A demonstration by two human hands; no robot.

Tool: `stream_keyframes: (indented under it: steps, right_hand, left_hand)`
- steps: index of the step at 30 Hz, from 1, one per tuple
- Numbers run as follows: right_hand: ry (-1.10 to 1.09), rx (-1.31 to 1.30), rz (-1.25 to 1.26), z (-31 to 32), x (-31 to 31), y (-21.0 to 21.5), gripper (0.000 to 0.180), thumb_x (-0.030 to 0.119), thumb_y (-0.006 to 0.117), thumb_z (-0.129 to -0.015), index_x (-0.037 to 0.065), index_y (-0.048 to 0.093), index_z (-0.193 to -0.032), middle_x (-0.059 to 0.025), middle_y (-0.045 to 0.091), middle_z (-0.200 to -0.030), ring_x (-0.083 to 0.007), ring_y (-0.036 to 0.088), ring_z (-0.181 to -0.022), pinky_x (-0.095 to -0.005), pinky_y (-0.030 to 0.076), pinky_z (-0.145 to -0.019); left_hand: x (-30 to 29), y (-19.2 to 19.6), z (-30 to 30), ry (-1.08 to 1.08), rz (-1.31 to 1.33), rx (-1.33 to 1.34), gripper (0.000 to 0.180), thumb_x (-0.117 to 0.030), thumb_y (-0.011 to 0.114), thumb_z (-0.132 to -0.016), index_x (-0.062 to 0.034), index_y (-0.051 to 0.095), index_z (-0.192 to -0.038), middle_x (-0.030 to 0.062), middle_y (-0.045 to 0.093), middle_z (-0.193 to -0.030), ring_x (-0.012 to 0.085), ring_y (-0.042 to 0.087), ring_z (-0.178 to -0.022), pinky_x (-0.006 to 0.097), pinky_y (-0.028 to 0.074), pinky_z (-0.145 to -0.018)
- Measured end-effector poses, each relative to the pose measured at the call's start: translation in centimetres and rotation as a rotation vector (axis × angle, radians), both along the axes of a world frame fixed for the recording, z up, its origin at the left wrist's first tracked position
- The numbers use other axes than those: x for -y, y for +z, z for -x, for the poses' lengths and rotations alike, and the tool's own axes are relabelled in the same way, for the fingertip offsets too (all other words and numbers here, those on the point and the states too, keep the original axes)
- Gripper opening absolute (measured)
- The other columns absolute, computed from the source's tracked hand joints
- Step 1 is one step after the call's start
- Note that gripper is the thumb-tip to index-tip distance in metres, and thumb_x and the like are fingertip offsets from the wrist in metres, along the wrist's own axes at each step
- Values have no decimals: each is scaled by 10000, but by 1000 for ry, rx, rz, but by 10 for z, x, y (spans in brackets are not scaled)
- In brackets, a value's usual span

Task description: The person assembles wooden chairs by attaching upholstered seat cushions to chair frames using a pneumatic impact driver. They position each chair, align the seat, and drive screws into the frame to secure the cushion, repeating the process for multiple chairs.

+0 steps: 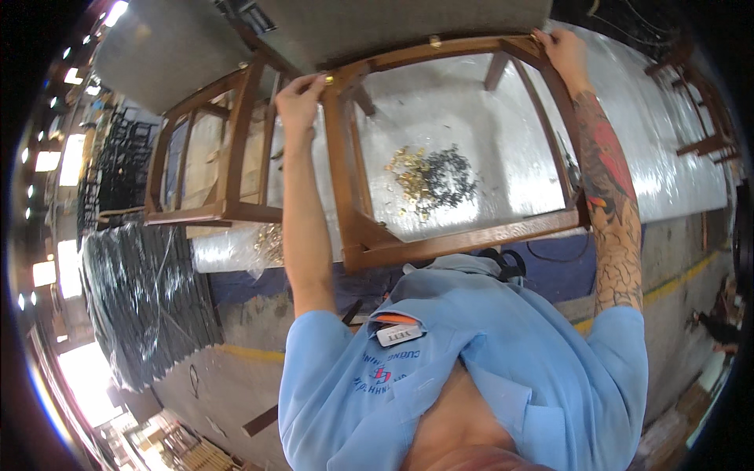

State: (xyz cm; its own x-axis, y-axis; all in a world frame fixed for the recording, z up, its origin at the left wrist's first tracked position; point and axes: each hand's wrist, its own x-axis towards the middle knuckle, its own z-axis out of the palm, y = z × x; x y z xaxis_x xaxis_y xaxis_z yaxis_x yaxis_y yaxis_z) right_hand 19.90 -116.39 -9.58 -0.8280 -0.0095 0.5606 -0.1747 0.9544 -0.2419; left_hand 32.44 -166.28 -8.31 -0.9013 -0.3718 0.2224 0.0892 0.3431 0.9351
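Note:
A brown wooden chair frame (463, 243) stands in front of me, its open middle facing up. My left hand (298, 104) is at its far left corner, thumb and fingers pinched on a small brass-coloured metal piece (329, 79). A similar brass-coloured fitting (434, 41) sits midway along the far rail. At the far right corner, my right hand (565, 59) has its fingertips closed against the wood; what they hold there is too small to tell. Through the frame show a pile of brass-coloured pieces (412, 179) and a pile of dark small parts (452, 177).
A second brown wooden frame (228, 177) stands to the left. Under the frames is a plastic-wrapped surface (667, 165). Large grey panels (408, 20) rise at the far side. Dark wrapped bundles (145, 302) are at left, and another wooden piece (691, 102) at far right.

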Motion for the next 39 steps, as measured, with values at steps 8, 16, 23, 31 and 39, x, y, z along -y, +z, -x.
stream_keyframes:
  steps: [8, 16, 23, 31, 39]
  right_hand:
    - [-56, 99, 89, -22, 16, 21, 478, 479, 651, -898, 9, 740, -882, -239, 698, -846, -433, 681, -828, -491, 530, -752]
    - [-97, 133, 134, -19, 19, 18, 490, 501, 646, -894, 21, 746, -887, -238, 696, -817, -425, 681, -808, -483, 524, -749]
    - [8, 17, 182, -22, 20, 10, 488, 488, 670, -878, 6, 745, -864, -259, 685, -801, -446, 672, -796, -520, 520, -746]
    - [119, 98, -13, -23, 0, -1, 243, 339, 670, -867, 186, 757, -1036, -72, 717, -789, -299, 687, -724, -438, 551, -687]
    - [223, 299, 323, -40, 16, 20, 583, 431, 469, -984, -73, 712, -821, -289, 685, -793, -403, 709, -813, -493, 563, -752]
  left_hand:
    - [8, 7, 17, -27, 80, 126, 266, -177, 834, -806, 38, 758, -942, 36, 683, -784, 82, 581, -682, 225, 461, -616]
    - [11, 11, 19, 4, -1, 150, 245, -169, 850, -786, 10, 695, -851, 45, 678, -776, 118, 644, -700, 253, 500, -605]
    - [15, 6, 8, 30, -170, 196, 267, -184, 840, -809, 4, 690, -926, 53, 673, -891, 149, 645, -846, 313, 524, -689]
    - [-26, 13, -5, -120, -345, 298, 381, -317, 643, -957, -7, 672, -1178, 44, 707, -1048, 192, 664, -958, 347, 546, -790]
    - [-103, 1, -100, -216, -371, 266, 365, -306, 638, -959, -9, 667, -1169, 46, 700, -1036, 191, 654, -944, 343, 539, -780]
